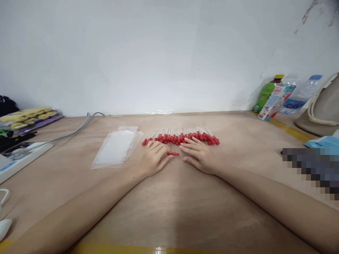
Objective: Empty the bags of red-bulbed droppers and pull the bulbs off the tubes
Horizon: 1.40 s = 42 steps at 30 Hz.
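A row of several clear droppers with red rubber bulbs lies across the middle of the wooden table. My left hand rests palm down just in front of the row, its fingers loosely curled, the fingertips touching a single red bulb that lies apart from the row. My right hand lies flat opposite it with fingers stretched out toward the same bulb and the row. Neither hand grips anything that I can see.
A stack of clear zip bags lies left of the droppers. At far left are a white power strip, a grey cable and a yellow packet. Bottles and a beige bag stand at the right by the wall.
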Motion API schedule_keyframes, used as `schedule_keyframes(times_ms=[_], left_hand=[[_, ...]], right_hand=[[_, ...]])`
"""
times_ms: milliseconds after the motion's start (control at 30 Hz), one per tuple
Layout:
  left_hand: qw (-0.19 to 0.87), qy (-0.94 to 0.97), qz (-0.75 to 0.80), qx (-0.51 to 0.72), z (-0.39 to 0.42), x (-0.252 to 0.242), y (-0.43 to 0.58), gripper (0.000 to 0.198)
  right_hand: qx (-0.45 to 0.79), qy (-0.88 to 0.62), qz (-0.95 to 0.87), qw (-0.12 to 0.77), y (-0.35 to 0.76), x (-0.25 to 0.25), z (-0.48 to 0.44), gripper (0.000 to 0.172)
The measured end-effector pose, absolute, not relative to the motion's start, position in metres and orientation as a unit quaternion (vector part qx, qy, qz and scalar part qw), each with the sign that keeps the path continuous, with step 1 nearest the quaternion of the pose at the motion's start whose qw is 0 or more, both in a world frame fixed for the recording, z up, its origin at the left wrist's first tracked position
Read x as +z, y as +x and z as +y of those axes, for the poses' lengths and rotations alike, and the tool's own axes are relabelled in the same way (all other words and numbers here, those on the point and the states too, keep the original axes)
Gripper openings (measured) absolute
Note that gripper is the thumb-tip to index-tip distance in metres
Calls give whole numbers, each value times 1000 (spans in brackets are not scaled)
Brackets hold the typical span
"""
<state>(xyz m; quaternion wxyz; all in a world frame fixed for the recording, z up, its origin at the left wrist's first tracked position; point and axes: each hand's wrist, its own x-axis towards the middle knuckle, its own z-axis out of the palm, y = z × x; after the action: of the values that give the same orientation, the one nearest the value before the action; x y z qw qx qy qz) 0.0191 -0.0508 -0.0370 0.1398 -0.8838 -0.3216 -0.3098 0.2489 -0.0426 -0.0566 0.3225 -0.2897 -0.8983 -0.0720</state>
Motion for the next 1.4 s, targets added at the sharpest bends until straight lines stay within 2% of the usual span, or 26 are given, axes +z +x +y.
schedule_keyframes(times_ms=[100, 267, 400, 667, 1400], left_hand=[[111, -890, -315, -310, -51, -36, 20, 18], [100, -905, -302, -283, -50, -35, 25, 39], [116, -900, -305, -289, -47, -41, 30, 28], [116, -894, -272, -336, -44, -47, 36, 19], [85, -929, -278, -231, -52, -36, 31, 23]], right_hand=[[-28, -261, -905, 335, 248, -60, -40, 30], [-24, -243, -906, 347, 244, -66, -37, 35], [-46, -235, -905, 353, 242, -68, -37, 33], [-39, -251, -893, 372, 239, -66, -38, 32], [-118, -179, -894, 393, 239, -62, -43, 19]])
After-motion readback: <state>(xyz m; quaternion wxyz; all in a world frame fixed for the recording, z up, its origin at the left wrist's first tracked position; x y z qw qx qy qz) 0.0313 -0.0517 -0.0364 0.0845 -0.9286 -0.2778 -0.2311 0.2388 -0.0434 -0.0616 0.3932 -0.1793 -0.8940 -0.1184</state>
